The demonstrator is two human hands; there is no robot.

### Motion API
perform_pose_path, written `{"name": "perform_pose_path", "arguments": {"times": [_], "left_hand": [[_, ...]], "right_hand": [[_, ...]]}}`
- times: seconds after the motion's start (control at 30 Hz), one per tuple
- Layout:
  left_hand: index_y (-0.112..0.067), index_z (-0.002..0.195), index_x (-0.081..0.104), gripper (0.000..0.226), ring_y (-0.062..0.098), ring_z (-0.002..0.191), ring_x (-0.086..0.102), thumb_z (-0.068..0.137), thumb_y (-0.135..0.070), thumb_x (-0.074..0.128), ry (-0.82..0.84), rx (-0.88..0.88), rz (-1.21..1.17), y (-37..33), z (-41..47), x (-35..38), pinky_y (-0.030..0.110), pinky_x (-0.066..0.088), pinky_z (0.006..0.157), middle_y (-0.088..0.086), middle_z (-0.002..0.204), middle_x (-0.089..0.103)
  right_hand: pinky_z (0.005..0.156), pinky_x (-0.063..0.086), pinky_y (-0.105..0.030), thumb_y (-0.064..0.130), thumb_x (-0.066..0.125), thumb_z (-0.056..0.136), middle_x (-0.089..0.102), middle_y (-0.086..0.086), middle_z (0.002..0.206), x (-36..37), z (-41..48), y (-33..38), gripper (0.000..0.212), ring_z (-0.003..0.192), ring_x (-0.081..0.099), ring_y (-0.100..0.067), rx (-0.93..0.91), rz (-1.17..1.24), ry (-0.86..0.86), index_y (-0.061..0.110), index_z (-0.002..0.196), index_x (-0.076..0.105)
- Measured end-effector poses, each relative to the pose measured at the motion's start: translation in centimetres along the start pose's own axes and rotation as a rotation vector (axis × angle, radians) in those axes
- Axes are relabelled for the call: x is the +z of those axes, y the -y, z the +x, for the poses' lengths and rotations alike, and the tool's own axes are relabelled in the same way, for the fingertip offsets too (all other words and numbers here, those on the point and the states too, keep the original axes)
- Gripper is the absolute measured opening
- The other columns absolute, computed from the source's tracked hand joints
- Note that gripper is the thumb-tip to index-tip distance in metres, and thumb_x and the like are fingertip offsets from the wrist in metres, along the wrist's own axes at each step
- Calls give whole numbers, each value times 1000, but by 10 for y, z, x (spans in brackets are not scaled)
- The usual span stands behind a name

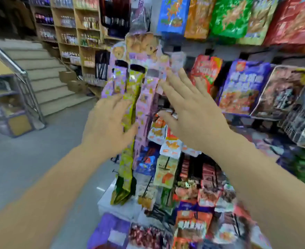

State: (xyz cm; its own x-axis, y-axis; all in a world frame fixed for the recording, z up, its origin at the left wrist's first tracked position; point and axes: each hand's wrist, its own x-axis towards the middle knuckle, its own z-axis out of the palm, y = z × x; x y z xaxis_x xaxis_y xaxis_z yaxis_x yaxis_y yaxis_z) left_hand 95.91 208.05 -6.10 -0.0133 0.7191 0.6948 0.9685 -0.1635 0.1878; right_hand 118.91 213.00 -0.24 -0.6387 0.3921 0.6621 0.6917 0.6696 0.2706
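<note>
Head view: the left hand [110, 123] lies spread against the yellow-green packet strip [132, 87], thumb across its front. Blur makes it unclear whether it pinches, but the fingers look straight. The right hand [193, 112] is flat and wide, its fingertips touching the pink bear-print strip [146, 105] just beside. Both strips hang below the bear header card [140, 44]. They are likely light, floppy, slick foil (contents crushable), so pinch a flat seam between 2 pouches rather than squeezing.
</note>
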Motion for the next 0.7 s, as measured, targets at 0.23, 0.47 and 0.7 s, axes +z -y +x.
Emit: {"name": "perform_pose_path", "arguments": {"times": [0.23,0.47,0.7], "left_hand": [[-19,126,51,61,49,98,64,76,-54,53,391,-268,31,71,-201,60,57,55,83,25,123,65],[-21,127,53,69,46,102,67,69,-57,50,775,-568,23,96,-390,143,58,59,83,21,125,65],[-30,151,45,67,29,132,50,89,-50,61,1163,-886,80,91,-538,253,44,49,105,0,154,46]], "right_hand": [[117,35,-62,41,75,88,40,-18,161,135,-151,147,73,149,36,-44,41,257,499,13,150,49],[129,4,-49,55,45,105,-2,-5,174,250,-307,236,68,160,-4,-30,156,485,1164,34,164,20],[128,7,-49,58,51,100,-5,0,174,378,-452,268,75,160,1,-30,173,577,1576,41,163,14]]}}
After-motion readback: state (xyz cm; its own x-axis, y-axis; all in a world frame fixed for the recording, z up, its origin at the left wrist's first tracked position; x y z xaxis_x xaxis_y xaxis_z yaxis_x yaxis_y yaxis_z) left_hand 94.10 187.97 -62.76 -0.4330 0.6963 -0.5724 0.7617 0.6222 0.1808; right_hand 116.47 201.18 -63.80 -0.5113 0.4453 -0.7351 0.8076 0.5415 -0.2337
